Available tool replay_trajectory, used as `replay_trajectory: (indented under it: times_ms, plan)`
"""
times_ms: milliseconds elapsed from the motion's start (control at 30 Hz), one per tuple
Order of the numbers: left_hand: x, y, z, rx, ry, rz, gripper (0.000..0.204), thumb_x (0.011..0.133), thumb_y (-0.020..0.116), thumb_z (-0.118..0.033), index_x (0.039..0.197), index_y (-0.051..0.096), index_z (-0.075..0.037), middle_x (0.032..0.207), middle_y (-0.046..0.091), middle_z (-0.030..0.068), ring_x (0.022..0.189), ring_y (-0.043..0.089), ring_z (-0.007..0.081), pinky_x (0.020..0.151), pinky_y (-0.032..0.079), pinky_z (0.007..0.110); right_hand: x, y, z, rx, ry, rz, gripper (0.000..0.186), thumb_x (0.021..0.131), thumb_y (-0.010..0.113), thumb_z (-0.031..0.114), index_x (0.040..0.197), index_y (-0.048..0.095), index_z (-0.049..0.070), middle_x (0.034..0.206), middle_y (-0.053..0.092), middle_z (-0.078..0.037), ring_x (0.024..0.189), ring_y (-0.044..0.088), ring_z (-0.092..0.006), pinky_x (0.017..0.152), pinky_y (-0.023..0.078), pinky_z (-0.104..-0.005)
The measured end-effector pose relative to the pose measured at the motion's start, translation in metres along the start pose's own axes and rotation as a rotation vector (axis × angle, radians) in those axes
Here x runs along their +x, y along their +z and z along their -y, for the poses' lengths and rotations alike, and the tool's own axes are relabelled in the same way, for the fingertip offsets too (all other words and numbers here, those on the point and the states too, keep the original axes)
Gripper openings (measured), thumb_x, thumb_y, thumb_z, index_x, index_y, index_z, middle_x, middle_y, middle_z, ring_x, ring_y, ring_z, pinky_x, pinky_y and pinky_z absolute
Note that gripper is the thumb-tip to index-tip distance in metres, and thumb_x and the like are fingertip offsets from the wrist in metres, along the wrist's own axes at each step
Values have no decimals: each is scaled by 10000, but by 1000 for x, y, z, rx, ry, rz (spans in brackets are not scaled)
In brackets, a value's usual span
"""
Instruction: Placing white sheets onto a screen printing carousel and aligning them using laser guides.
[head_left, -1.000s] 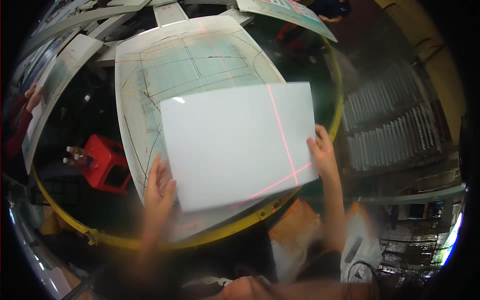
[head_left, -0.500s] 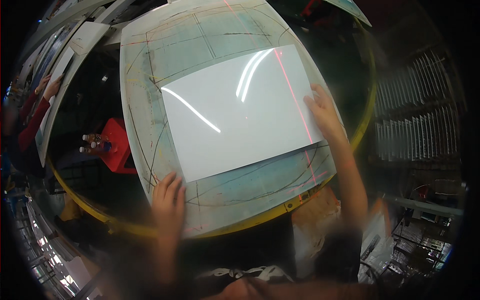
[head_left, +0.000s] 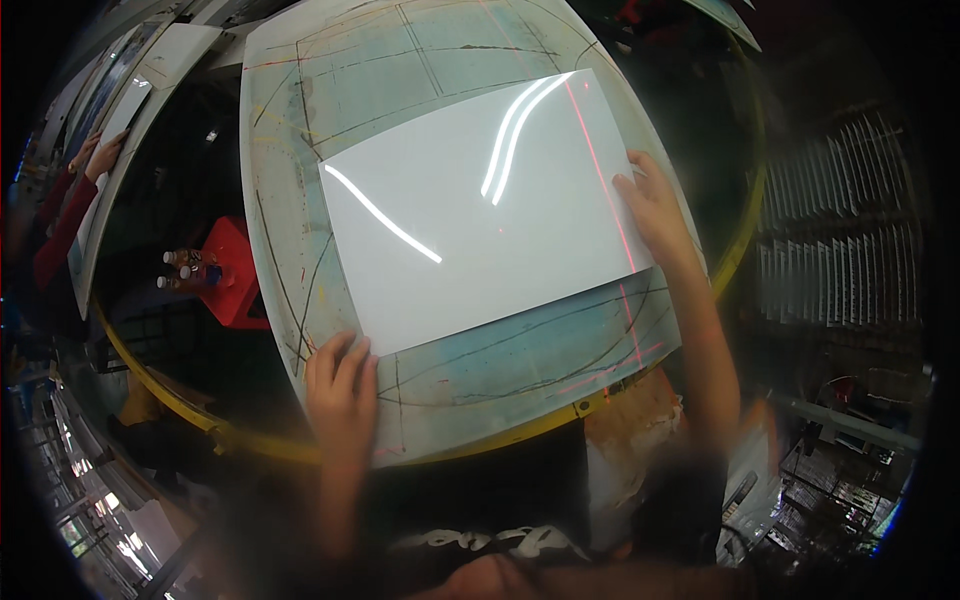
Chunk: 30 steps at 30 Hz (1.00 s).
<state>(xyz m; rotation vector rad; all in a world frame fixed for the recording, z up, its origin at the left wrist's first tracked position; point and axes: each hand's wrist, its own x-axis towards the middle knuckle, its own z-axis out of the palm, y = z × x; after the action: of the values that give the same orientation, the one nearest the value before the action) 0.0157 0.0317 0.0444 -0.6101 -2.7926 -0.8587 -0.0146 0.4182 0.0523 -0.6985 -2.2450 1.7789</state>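
Right hand grips the white sheet lying to its left.

At the left, capped bottles cluster by a red stool, with a co-worker's red sleeve at a pale panel beyond, while a curved yellow rail sweeps round, two rows of thin pale slabs stand far right, and an orange-brown sheet shows blurred lower right.

A white sheet (glossy) slants across the marked board.
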Motion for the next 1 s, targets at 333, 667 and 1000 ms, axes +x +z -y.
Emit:
replay_trajectory:
  times_ms: [333, 667, 1000]
  plan:
    - [0, 3, -3, 22, -11, -7, 178, 782, 671, 2, 958, 651, -13, 1064, 598, 124, 991, 564, 292, 846, 449, 366, 9, -4, -10, -62, 4, 52, 370, 936, 536, 103, 1272, 435, -14, 891, 664, -87, 754, 612, -88, 680, 472, -211]
    - [1, 6, -2, 19, -36, 14, 166, 793, 662, 3, 958, 652, -8, 1086, 587, 115, 1010, 556, 287, 842, 458, 356, 15, -4, -14, -38, -23, 66, 401, 938, 532, 109, 1298, 424, -31, 923, 659, -100, 795, 608, -101, 722, 469, -222]
    - [1, 3, -5, -6, -82, 34, 152, 804, 651, -2, 955, 648, -5, 1100, 580, 115, 1032, 546, 288, 862, 450, 363, 11, -2, -21, -244, -207, -29, 414, 880, 588, 47, 1274, 490, -34, 957, 558, -71, 825, 535, -119, 744, 448, -238]
